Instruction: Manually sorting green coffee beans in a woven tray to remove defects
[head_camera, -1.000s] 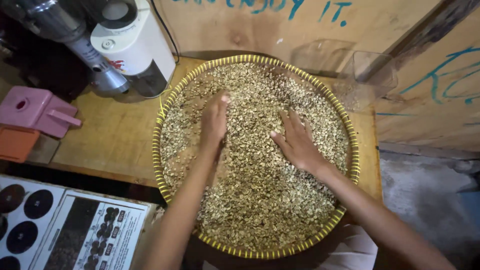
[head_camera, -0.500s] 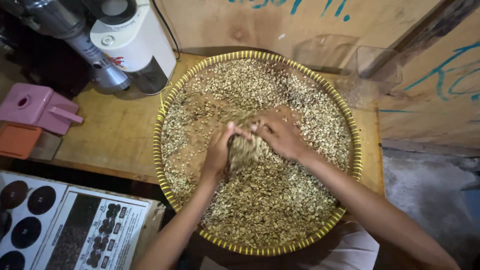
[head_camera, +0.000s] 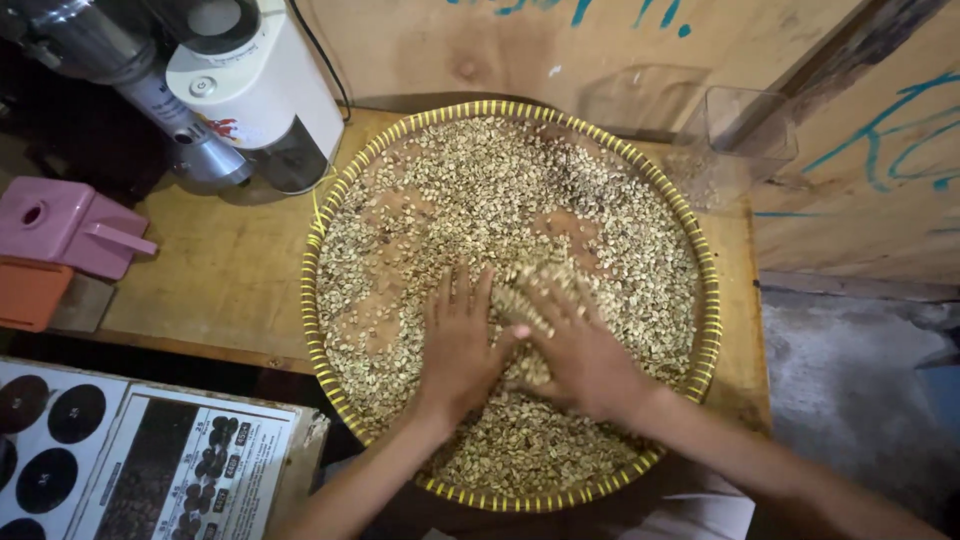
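A big round woven tray with a yellow-striped rim (head_camera: 318, 240) lies on a wooden table and is filled with pale green coffee beans (head_camera: 500, 190). My left hand (head_camera: 458, 340) lies flat, fingers spread, on the beans near the tray's middle. My right hand (head_camera: 575, 345) sits just beside it, palm down, with beans heaped over its fingers. The thumbs nearly touch. Both hands are in the nearer half of the tray.
A white grinder (head_camera: 255, 85) and a metal machine part (head_camera: 150, 90) stand at the back left. A pink container (head_camera: 65, 225) and an orange block (head_camera: 30, 290) sit at the left. A clear plastic box (head_camera: 735, 140) stands by the wooden wall. A printed chart (head_camera: 170, 465) lies below.
Both hands came together from apart, scooped beans at the tray's middle, then drew toward me into the nearer half. Bare patches of tray now show in the far half.
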